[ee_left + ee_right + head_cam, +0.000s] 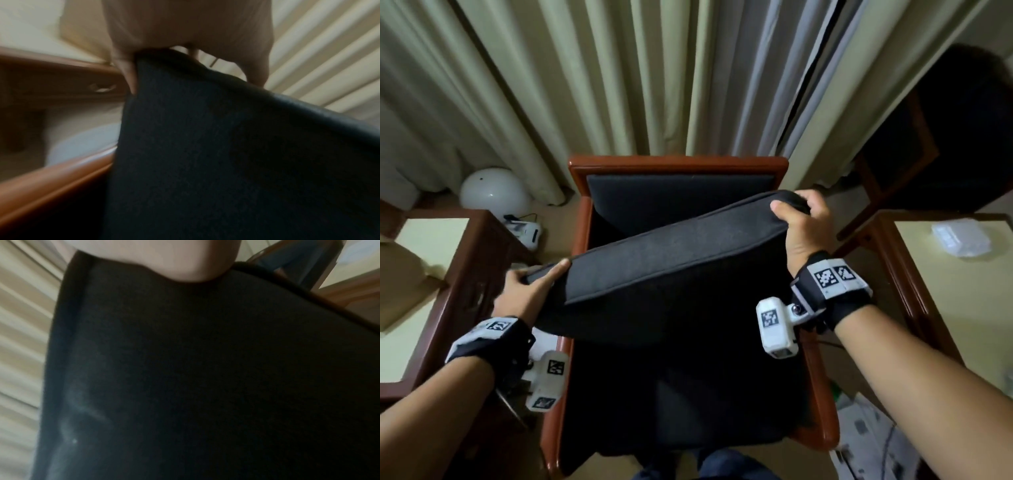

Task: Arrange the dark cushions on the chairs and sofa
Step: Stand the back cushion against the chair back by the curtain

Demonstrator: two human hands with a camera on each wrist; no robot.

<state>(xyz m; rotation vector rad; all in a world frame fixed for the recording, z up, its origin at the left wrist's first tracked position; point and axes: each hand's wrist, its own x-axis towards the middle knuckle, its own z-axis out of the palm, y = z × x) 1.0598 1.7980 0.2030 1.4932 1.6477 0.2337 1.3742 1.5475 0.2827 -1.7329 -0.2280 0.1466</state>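
Cushions are half sorted, by the look of it. Biggest thing in front of me is the wooden armchair (678, 164), whose dark back pad (678, 195) already sits upright against the frame, just beyond the person's fingertips. The seat cushion (671, 267) is not down yet: it hangs tilted over the seat well, its right end higher than its left, held by both ends. The right hand (804, 229) grips the far right corner, fingers curled over the edge and thumb on the top face. The left hand (527, 291) clamps the lower left corner, thumb lying along the top edge, fingers tucked underneath. Another dark chair (941, 137) stands off beyond the right hand's knuckles; whether its cushions are in order I cannot tell. I'd judge this chair nearly finished once the cushion drops flat, with other seats and the sofa, which is out of sight, left to do.
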